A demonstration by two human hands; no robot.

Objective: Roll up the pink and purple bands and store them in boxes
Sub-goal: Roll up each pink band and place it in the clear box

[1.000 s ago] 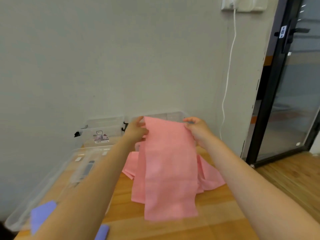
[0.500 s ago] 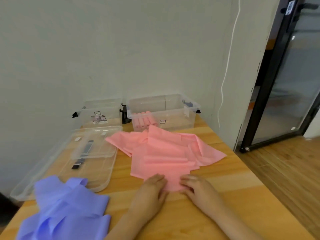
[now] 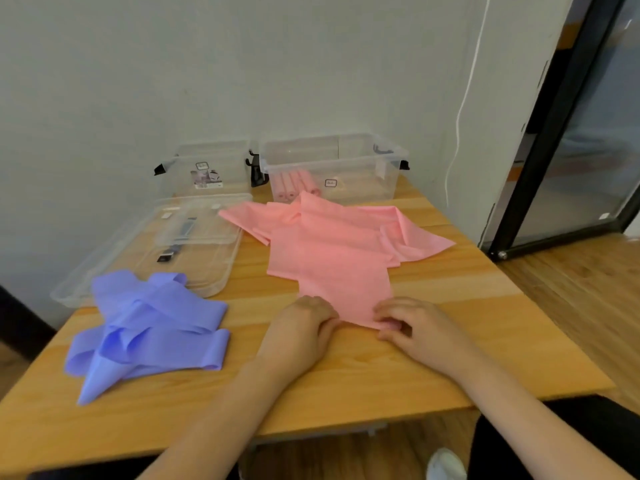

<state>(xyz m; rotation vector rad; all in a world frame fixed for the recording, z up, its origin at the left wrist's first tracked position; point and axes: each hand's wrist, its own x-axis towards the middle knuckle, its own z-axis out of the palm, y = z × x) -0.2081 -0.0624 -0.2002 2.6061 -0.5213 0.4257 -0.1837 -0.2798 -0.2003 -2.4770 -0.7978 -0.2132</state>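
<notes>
A pile of pink bands (image 3: 332,247) lies spread in the middle of the wooden table (image 3: 363,379). The top band's near end reaches my hands. My left hand (image 3: 304,327) and my right hand (image 3: 412,327) have their fingers curled over that near edge, where a small fold or first turn of a roll shows. A heap of purple bands (image 3: 149,327) lies at the left. The right clear box (image 3: 332,168) at the wall holds several rolled pink bands (image 3: 294,183). The left clear box (image 3: 207,168) stands beside it.
Two clear lids (image 3: 180,244) lie stacked in front of the left box. The table's right edge drops to a wooden floor, with a black-framed glass door (image 3: 568,140) beyond. A white cable (image 3: 464,98) hangs down the wall.
One second ago both hands held a pink band up in the air. The band now lies flat on the pile, and both hands have come down to its near end.
</notes>
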